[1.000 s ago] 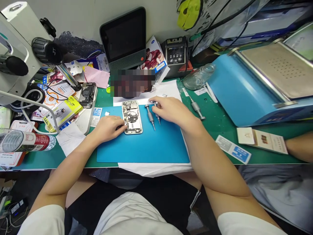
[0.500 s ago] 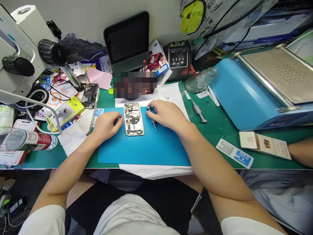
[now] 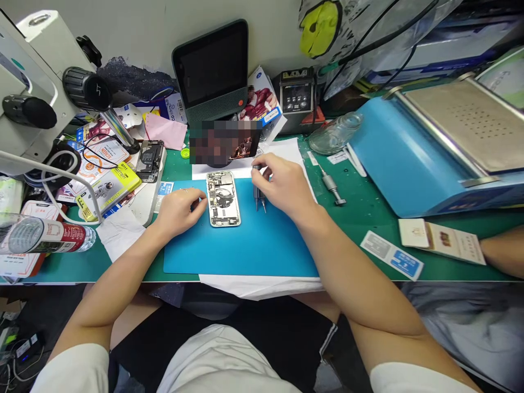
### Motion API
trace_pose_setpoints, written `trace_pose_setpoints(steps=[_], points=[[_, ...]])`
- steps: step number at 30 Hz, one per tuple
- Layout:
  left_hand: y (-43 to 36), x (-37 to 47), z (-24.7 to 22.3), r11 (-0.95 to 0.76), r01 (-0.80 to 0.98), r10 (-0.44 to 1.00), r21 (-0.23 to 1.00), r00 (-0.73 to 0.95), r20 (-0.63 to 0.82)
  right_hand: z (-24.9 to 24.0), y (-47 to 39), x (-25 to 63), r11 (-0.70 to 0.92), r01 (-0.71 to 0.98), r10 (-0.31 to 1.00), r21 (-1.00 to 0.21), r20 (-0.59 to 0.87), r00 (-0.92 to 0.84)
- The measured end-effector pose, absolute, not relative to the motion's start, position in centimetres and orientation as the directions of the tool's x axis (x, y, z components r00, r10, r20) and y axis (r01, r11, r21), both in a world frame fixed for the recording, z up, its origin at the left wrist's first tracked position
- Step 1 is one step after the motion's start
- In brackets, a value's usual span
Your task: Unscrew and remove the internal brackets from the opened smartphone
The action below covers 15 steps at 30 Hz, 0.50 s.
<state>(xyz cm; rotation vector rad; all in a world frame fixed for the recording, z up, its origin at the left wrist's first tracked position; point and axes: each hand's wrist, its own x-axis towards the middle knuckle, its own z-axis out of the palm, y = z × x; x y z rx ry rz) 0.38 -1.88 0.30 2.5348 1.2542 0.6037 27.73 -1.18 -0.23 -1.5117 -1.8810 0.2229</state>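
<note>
An opened phone [image 3: 224, 199] lies on the blue mat [image 3: 241, 251], its inner parts and a dark coiled piece showing. Just left of it my left hand [image 3: 182, 208] rests with fingers loosely curled and nothing visible in them. To the phone's right, my right hand [image 3: 282, 183] pinches a grey screwdriver [image 3: 258, 192] near its top, the tip pointing down at the mat. Two thin tips show side by side below the fingers; I cannot tell whether the second belongs to another screwdriver.
Another screwdriver [image 3: 331, 185] lies right of the mat, near a glass jar [image 3: 335, 134]. A blue machine [image 3: 380, 158] stands at the right. A microscope stand [image 3: 88, 87], boxes and a bottle [image 3: 49, 234] crowd the left. Another person's arm [image 3: 503, 256] reaches in at the right.
My right hand has shifted slightly right and raised the screwdriver from a slant to nearly upright; a second tip now shows beside it. My left hand and the phone stay put.
</note>
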Motion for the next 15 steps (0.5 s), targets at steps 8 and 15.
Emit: trace_pose_setpoints(steps=[8, 15], points=[[-2.0, 0.4, 0.1, -0.607, 0.692, 0.793, 0.391, 0.558, 0.244, 0.1, -1.3, 27.6, 0.471, 0.741, 0.733, -0.479, 0.68, -0.026], [-1.9, 0.3, 0.0, -0.604, 0.695, 0.795, 0.39, 0.558, 0.236, -1.1, -1.0, 27.8, 0.468, 0.723, 0.806, -0.509, 0.582, -0.113]])
